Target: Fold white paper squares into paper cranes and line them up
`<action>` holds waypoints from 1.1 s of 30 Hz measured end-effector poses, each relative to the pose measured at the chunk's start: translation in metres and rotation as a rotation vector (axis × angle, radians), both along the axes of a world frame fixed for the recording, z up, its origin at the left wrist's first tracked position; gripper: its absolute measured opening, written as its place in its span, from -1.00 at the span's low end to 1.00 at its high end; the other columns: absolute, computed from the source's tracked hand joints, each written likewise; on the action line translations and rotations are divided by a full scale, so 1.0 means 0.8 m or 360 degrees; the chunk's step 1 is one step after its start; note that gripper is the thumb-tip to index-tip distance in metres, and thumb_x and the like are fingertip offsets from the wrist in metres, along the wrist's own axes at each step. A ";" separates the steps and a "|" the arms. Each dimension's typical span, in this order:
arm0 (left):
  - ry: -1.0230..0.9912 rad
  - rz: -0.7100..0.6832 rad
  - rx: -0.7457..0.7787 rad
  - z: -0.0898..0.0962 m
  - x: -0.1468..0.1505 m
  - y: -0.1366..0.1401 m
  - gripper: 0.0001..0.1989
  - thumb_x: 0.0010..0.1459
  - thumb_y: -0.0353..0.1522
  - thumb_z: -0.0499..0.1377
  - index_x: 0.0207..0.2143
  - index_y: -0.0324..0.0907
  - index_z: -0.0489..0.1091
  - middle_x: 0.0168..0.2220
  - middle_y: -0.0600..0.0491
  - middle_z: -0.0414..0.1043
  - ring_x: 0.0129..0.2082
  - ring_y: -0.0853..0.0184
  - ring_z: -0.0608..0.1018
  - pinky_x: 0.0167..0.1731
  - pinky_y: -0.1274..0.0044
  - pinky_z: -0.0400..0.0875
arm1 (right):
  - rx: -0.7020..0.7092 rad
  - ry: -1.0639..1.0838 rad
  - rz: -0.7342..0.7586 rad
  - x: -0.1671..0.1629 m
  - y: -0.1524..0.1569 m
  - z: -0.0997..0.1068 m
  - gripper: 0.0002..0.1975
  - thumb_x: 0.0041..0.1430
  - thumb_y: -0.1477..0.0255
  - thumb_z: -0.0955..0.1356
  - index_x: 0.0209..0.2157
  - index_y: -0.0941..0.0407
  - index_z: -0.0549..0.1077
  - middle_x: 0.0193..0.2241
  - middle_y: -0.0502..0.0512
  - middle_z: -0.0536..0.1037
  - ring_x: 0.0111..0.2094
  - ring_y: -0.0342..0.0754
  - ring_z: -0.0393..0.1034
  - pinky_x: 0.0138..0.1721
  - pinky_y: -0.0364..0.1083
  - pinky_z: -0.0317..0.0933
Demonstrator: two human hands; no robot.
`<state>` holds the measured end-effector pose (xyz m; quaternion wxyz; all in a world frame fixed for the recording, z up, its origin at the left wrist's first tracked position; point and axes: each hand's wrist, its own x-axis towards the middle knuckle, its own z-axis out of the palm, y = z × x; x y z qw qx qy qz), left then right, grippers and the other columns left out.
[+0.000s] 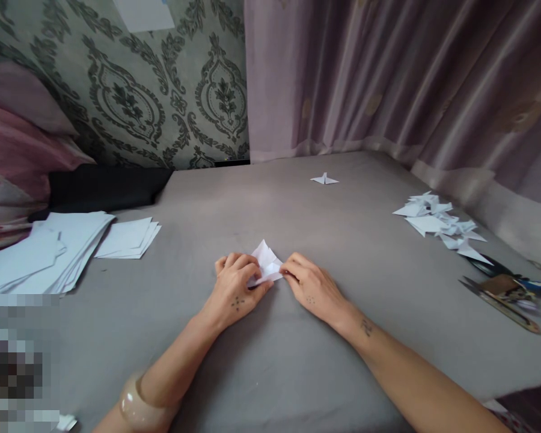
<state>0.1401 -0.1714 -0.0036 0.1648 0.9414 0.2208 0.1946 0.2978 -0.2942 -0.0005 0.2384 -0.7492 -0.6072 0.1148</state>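
Observation:
A small folded sheet of white paper point(267, 264) lies on the grey cloth surface between my hands, one pointed corner rising away from me. My left hand point(240, 279) is closed over its left side, with fingers curled on it and the thumb along the near edge. At the paper's right corner, my right hand point(310, 282) pinches the edge between thumb and fingers. The inner folds are partly hidden by my left fingers. Farther back on the cloth sits a single folded paper crane point(325, 179).
A heap of folded paper pieces point(437, 219) lies at the right, with scissors point(500, 304) and other small tools in front of it. Stacked paper sheets point(72, 246) and smaller sheets point(128, 237) lie at the left by a black item point(108, 186). A curtain point(342, 72) hangs behind.

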 end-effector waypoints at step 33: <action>-0.0004 -0.0466 0.0214 -0.013 0.006 -0.001 -0.77 0.29 -0.45 -0.05 -0.16 -0.19 0.38 -0.16 -0.04 0.45 -0.20 0.31 0.45 -0.26 0.46 0.31 | -0.0196 0.0227 0.0381 0.029 -0.019 0.026 -0.60 0.17 0.60 0.18 -0.12 -0.02 0.51 -0.15 0.04 0.46 -0.16 -0.08 0.35 -0.16 -0.12 0.22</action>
